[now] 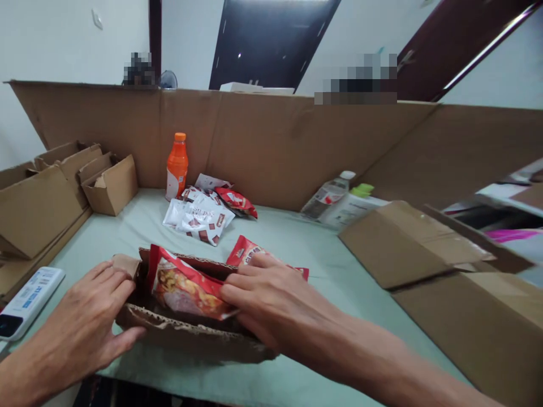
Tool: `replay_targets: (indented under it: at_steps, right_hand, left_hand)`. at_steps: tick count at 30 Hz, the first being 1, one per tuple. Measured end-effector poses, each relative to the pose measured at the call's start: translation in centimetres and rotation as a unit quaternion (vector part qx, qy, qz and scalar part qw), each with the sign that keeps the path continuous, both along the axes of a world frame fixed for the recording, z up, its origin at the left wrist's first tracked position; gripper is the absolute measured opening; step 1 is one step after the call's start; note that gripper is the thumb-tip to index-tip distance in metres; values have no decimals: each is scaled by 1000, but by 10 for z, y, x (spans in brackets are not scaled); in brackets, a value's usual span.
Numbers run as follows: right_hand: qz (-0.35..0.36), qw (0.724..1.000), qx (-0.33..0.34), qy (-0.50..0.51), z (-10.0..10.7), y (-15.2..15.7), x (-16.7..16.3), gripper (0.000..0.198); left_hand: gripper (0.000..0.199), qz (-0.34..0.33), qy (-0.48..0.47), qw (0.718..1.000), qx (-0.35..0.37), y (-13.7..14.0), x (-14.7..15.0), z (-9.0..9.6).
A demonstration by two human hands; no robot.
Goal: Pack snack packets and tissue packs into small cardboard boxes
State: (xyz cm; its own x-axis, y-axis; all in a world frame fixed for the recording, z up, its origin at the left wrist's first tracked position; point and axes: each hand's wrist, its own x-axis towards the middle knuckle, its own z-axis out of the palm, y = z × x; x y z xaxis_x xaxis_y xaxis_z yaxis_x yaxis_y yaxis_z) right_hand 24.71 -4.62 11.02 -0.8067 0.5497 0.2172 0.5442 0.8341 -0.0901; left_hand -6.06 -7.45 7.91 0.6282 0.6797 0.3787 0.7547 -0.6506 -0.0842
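Observation:
A small open cardboard box [203, 336] stands near the front of the table. My left hand [91, 311] grips its left end, fingers over the flap and thumb by the front wall. Inside the box, tilted, sits a red snack packet [182, 285] with a food picture. My right hand [271, 299] is closed on the packet's right end; its fingertips are partly hidden. Just behind that hand lies a second red packet [246, 251], partly covered by it.
Farther back are white-and-brown packets [201, 217], a dark red packet [237, 200] and an orange bottle [177, 167]. A clear bottle [326, 198] leans at the back right. Cardboard boxes [112, 183] stand left, near a white device [36, 302]. Large cardboard flaps [399, 243] lie right.

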Motion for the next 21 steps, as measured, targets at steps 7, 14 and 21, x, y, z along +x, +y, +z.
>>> replay_targets:
  at_steps: [7,14,21]
  right_hand:
    - [24,979,-118,-162,-15,24,-35,16]
    - [78,925,-309,-206,-16,35,-26,35]
    - [108,922,-361,-86,2,26,-10,32]
  left_hand:
    - [73,-37,-6,999,-16,4,13,7]
    - [50,-68,4,982,-177,1,23,11]
    - [30,-92,35,956,-277,17,29,13]
